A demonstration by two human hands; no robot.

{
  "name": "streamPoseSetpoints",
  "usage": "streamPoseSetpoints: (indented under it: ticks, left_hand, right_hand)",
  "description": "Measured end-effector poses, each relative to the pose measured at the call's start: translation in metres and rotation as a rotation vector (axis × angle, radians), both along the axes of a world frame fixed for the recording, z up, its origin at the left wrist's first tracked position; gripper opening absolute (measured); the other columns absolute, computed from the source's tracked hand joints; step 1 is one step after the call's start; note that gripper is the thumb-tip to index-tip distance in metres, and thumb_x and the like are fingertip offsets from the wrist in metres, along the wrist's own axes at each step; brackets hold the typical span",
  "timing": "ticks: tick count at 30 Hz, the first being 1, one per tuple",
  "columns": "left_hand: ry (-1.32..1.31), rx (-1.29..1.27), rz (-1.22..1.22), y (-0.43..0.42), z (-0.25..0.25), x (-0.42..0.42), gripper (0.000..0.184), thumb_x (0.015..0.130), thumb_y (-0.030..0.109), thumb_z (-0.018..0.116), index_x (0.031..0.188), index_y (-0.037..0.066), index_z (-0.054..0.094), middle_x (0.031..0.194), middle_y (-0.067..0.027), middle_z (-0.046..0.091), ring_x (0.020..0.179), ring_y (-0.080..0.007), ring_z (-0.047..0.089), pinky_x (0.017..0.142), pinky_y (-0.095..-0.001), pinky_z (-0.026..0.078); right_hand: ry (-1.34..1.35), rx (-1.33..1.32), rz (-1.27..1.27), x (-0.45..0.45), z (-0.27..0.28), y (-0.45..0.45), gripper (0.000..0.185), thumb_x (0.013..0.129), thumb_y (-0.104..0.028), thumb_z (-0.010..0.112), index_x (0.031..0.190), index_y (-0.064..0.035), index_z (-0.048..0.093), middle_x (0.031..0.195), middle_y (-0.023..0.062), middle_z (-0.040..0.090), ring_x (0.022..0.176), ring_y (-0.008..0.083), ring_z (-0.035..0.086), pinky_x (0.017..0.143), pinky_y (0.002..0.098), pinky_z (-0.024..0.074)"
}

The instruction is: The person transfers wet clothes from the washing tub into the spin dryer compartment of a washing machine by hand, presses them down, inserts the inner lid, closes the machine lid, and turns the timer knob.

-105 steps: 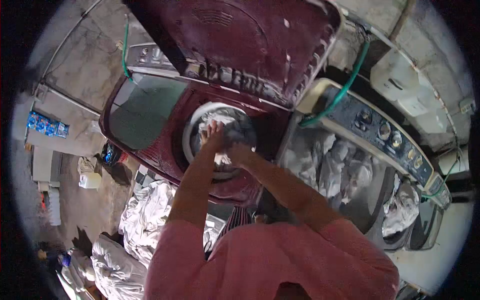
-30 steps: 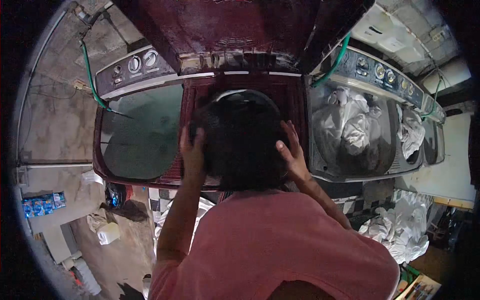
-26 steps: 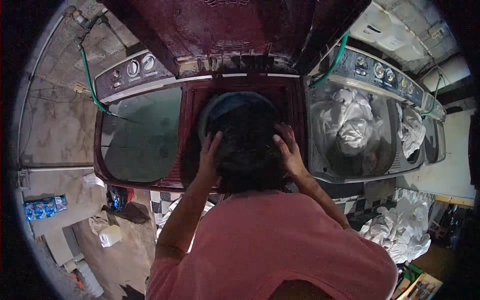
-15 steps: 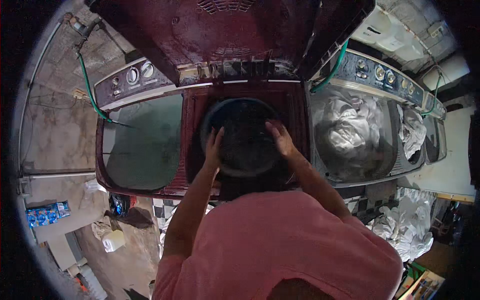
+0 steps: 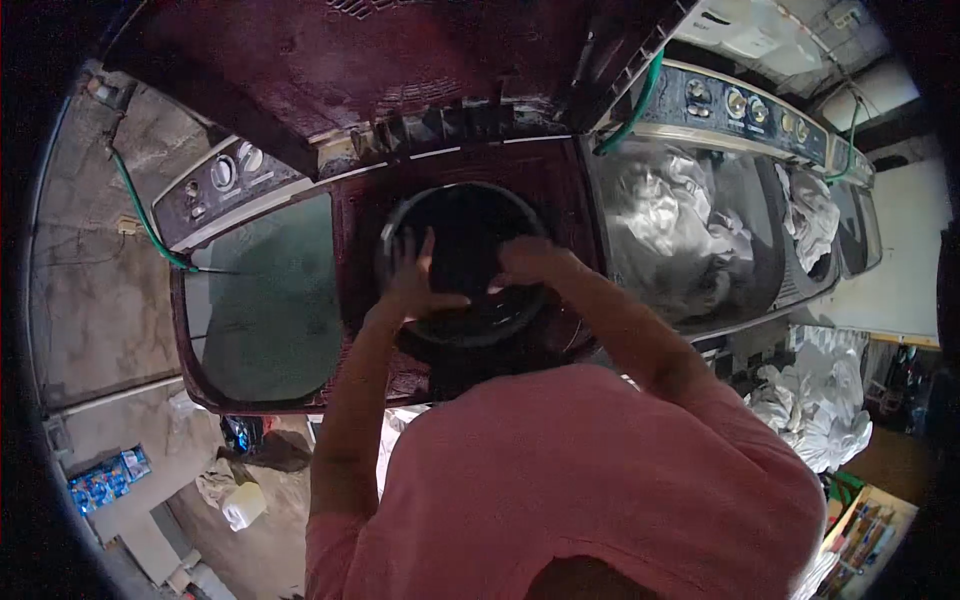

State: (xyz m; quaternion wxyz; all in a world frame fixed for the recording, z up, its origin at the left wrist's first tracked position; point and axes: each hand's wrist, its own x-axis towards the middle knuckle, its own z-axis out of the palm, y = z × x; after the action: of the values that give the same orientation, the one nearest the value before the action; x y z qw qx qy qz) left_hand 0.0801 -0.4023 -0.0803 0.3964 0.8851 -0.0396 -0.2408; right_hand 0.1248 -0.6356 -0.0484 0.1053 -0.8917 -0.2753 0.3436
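I see round tub [image 5: 404,208], no long axis, lying between hands. Left hand [image 5: 416,287] over its 8 o'clock, fingers spread, holding nothing visible; right hand [image 5: 530,263] at 3 o'clock, fingers curled, grip I cannot tell. Neither clearly nearer to middle.

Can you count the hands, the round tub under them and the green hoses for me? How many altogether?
Hands (left hand, right hand): 2
Round tub: 1
Green hoses: 3
Total: 6
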Motion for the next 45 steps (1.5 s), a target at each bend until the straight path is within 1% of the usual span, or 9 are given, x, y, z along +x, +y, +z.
streamPoseSetpoints:
  ticks: [5, 12, 22, 25, 27, 28, 33, 37, 45]
  left_hand:
    - [0.012, 0.092, -0.254, -0.010, -0.035, -0.004, 0.136, 0.046, 0.058, 0.081, 0.146, 0.021, -0.004, 0.148, -0.0262, -0.005, 0.133, -0.0508, 0.002, 0.100, -0.0633, 0.019]
    - [-0.324, 0.915, -0.300, -0.038, -0.126, -0.024, 0.108, 0.067, 0.055, 0.068, 0.146, 0.019, 0.003, 0.147, -0.0278, -0.003, 0.132, -0.0524, 0.003, 0.097, -0.0704, 0.013]
    - [-0.181, 0.516, -0.093, -0.066, -0.090, -0.041, 0.070, 0.084, 0.027, 0.054, 0.144, 0.015, 0.021, 0.147, -0.0275, 0.009, 0.132, -0.0500, 0.013, 0.097, -0.0696, 0.016]
    - [-0.792, 0.559, 0.082, -0.054, -0.137, -0.023, 0.075, 0.083, 0.018, 0.054, 0.146, 0.017, 0.014, 0.147, -0.0253, 0.013, 0.133, -0.0451, 0.017, 0.098, -0.0661, 0.020]
    - [-0.497, -0.611, 0.312, -0.039, -0.134, 0.006, 0.079, 0.082, 0.013, 0.055, 0.146, 0.019, 0.010, 0.147, -0.0213, 0.015, 0.134, -0.0410, 0.019, 0.100, -0.0616, 0.024]
    - [-0.504, -0.613, 0.310, -0.036, -0.134, 0.011, 0.079, 0.082, 0.013, 0.055, 0.146, 0.019, 0.010, 0.147, -0.0213, 0.015, 0.134, -0.0410, 0.019, 0.100, -0.0616, 0.024]
    - [-0.561, 0.177, -0.085, -0.029, -0.142, 0.014, 0.079, 0.079, 0.021, 0.056, 0.146, 0.018, 0.014, 0.147, -0.0208, 0.017, 0.133, -0.0443, 0.018, 0.101, -0.0635, 0.019]
    - [-0.554, 0.826, -0.398, -0.023, -0.147, 0.020, 0.080, 0.076, 0.028, 0.057, 0.145, 0.017, 0.018, 0.146, -0.0203, 0.019, 0.132, -0.0471, 0.017, 0.102, -0.0650, 0.014]
    - [-0.762, 0.620, -0.129, -0.036, -0.185, 0.000, 0.083, 0.073, 0.041, 0.057, 0.144, 0.015, 0.022, 0.144, -0.0257, 0.019, 0.132, -0.0505, 0.013, 0.101, -0.0673, 0.013]
  right_hand:
    - [0.123, -0.074, 0.063, 0.004, -0.067, 0.004, 0.038, 0.085, -0.034, 0.055, 0.103, -0.0019, 0.063, 0.096, 0.0125, 0.063, 0.082, 0.0276, 0.059, 0.075, 0.0407, 0.0474]
    - [-0.189, 0.203, 0.008, -0.019, -0.201, 0.002, 0.034, 0.088, -0.030, 0.049, 0.110, -0.0068, 0.060, 0.106, 0.0125, 0.059, 0.091, 0.0282, 0.058, 0.082, 0.0402, 0.0463]
    - [-0.684, 0.576, -0.070, -0.065, -0.373, 0.016, 0.034, 0.093, -0.025, 0.041, 0.121, -0.0137, 0.056, 0.121, 0.0125, 0.054, 0.103, 0.0290, 0.056, 0.092, 0.0396, 0.0447]
    - [-0.632, 0.315, -0.072, -0.047, -0.299, 0.026, 0.036, 0.093, -0.026, 0.041, 0.125, -0.0129, 0.051, 0.125, 0.0144, 0.050, 0.103, 0.0284, 0.055, 0.089, 0.0383, 0.0457]
    - [-0.554, 0.064, -0.060, -0.053, -0.241, 0.020, 0.040, 0.093, -0.027, 0.042, 0.130, -0.0120, 0.045, 0.129, 0.0163, 0.045, 0.103, 0.0279, 0.055, 0.086, 0.0370, 0.0467]
    - [-0.527, -0.062, -0.050, -0.044, -0.210, 0.018, 0.043, 0.093, -0.028, 0.042, 0.132, -0.0115, 0.042, 0.131, 0.0172, 0.043, 0.103, 0.0276, 0.054, 0.085, 0.0364, 0.0473]
    - [-0.383, -0.577, -0.006, -0.036, -0.083, 0.028, 0.055, 0.092, -0.030, 0.043, 0.141, -0.0098, 0.030, 0.139, 0.0209, 0.034, 0.104, 0.0265, 0.053, 0.079, 0.0338, 0.0494]
    - [-0.454, -0.061, -0.237, -0.025, -0.109, 0.024, 0.057, 0.091, -0.027, 0.044, 0.141, -0.0055, 0.027, 0.139, 0.0256, 0.030, 0.108, 0.0342, 0.049, 0.081, 0.0415, 0.0472]
    - [-0.463, 0.585, -0.498, -0.032, -0.140, 0.032, 0.056, 0.087, -0.023, 0.046, 0.135, -0.0005, 0.027, 0.134, 0.0293, 0.029, 0.109, 0.0425, 0.046, 0.081, 0.0505, 0.0446]
